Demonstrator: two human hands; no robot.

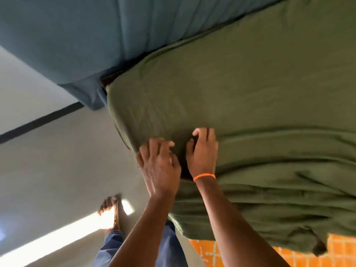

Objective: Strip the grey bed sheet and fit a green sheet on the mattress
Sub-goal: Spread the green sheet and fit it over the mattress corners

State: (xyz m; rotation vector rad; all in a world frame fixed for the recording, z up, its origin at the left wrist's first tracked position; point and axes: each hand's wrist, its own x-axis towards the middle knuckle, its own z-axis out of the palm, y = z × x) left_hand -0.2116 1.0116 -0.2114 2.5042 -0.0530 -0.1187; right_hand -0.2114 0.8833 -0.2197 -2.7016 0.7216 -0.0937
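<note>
Green sheet (250, 83) covers mattress near headboard (67, 35). Left hand (159, 166) & right hand (202, 153) both pinch fabric at edge. Risk: hard tug pops fitted corner off, bunched cloth nearer the person stays loose.

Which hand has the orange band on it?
The right hand, the one farther onto the green sheet; an orange bracelet circles its wrist. The left hand at the mattress edge wears none.

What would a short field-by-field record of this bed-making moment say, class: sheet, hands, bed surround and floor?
sheet: green sheet over mattress, smooth near corner, bunched along near edge
left hand: fingers curled on sheet at mattress edge
right hand: grips sheet on top, orange wristband
surround: blue upholstered headboard
floor: grey, bare foot; orange patterned fabric
</note>
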